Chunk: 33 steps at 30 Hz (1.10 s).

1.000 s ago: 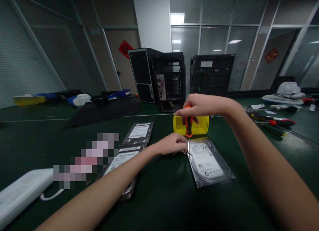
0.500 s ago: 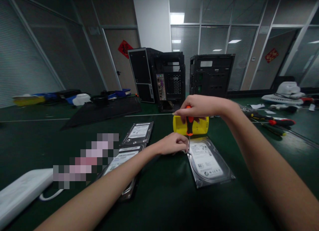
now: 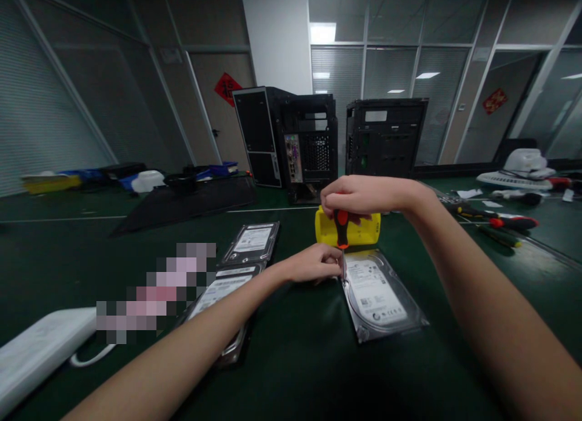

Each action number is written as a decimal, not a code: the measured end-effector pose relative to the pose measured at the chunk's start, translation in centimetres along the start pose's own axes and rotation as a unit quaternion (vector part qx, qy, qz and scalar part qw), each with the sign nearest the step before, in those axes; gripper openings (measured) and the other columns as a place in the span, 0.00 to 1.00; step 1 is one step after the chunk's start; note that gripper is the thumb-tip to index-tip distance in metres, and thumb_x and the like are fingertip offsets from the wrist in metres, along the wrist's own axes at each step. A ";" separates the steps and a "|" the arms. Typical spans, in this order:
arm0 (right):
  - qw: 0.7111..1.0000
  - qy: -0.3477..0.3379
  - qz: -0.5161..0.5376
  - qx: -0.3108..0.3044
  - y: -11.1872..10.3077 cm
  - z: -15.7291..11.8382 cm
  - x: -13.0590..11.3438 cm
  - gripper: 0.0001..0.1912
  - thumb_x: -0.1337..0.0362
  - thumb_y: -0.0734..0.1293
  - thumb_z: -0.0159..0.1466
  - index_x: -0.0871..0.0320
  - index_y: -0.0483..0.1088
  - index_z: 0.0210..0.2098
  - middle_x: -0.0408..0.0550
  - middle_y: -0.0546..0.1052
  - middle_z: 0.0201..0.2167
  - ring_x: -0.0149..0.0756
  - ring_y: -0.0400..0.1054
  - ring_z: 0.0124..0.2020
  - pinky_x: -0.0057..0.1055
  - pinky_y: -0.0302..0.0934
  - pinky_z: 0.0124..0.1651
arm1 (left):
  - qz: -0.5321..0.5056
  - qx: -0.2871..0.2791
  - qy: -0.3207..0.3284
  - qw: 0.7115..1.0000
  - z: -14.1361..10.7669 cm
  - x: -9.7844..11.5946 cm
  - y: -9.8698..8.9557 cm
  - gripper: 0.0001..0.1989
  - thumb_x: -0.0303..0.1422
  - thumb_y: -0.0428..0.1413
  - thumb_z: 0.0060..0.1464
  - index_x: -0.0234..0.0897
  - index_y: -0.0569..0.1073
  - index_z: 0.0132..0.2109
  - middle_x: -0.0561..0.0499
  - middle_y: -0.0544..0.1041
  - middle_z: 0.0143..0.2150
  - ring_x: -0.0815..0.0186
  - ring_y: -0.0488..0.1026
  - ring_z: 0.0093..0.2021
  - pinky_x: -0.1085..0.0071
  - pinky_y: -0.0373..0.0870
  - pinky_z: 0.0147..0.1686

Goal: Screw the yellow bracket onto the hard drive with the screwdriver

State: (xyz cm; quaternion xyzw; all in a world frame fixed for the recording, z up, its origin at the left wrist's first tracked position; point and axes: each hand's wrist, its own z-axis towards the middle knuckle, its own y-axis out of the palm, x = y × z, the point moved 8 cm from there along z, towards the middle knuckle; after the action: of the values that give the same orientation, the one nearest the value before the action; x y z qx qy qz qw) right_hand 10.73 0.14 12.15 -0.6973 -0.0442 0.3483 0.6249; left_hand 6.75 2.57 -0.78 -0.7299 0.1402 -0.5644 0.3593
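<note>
While the R hand (image 3: 348, 194) grips the driver (image 3: 342, 232), near-upright, its fingers now cover the orange butt that showed ½ s ago, driver a touch further toward 9 o'clock; L hand (image 3: 318, 262) curled by the drive (image 3: 380, 295) at its 10 o'clock, can't tell if pinching anything; drive flat at 4 o'clock, label (image 3: 375, 289) text too small to read; red sign (image 3: 225, 89), 11 o'clock, w/ 福

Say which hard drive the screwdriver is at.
The rightmost hard drive, just in front of the yellow bin: the screwdriver in the right hand stands at its left edge. The other drives lie left of the left hand.
</note>
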 end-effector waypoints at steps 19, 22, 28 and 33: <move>0.998 0.025 -0.043 0.030 -0.4 0.2 0.2 0.24 0.51 0.54 0.60 0.64 0.66 0.22 0.47 0.70 0.16 0.24 0.61 0.15 0.22 0.57 0.20 | -0.028 -0.038 -0.003 0.999 0.0 -0.1 0.6 0.10 0.34 0.49 0.52 0.31 0.69 0.36 0.58 0.63 0.17 0.74 0.60 0.17 0.77 0.54 0.19; 0.997 0.023 -0.056 0.050 -0.7 0.2 0.1 0.25 0.49 0.56 0.58 0.64 0.66 0.20 0.47 0.70 0.16 0.24 0.61 0.15 0.22 0.56 0.20 | -0.027 -0.038 -0.008 0.999 0.1 -0.2 0.7 0.09 0.33 0.49 0.51 0.31 0.68 0.36 0.59 0.63 0.17 0.74 0.60 0.17 0.78 0.53 0.19; 0.999 -0.005 -0.037 0.026 -0.4 0.3 -0.3 0.21 0.52 0.58 0.58 0.65 0.71 0.27 0.48 0.74 0.22 0.24 0.62 0.17 0.22 0.57 0.22 | -0.037 -0.037 -0.007 0.999 0.1 -0.3 0.8 0.09 0.32 0.48 0.51 0.31 0.68 0.36 0.58 0.63 0.18 0.75 0.59 0.17 0.78 0.53 0.18; 0.996 -0.019 -0.078 0.043 -0.7 0.5 -0.2 0.18 0.56 0.56 0.60 0.64 0.71 0.33 0.48 0.74 0.25 0.25 0.65 0.19 0.22 0.57 0.21 | -0.035 -0.040 -0.001 0.999 0.1 -0.2 0.8 0.09 0.33 0.48 0.52 0.31 0.68 0.35 0.58 0.63 0.18 0.74 0.60 0.17 0.78 0.53 0.18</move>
State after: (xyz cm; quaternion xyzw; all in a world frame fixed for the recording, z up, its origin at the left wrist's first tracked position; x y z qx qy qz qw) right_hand 10.52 0.60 12.88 -0.6574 -0.0948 0.3130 0.6789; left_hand 6.93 2.19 -1.44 -0.7487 0.1363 -0.5701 0.3098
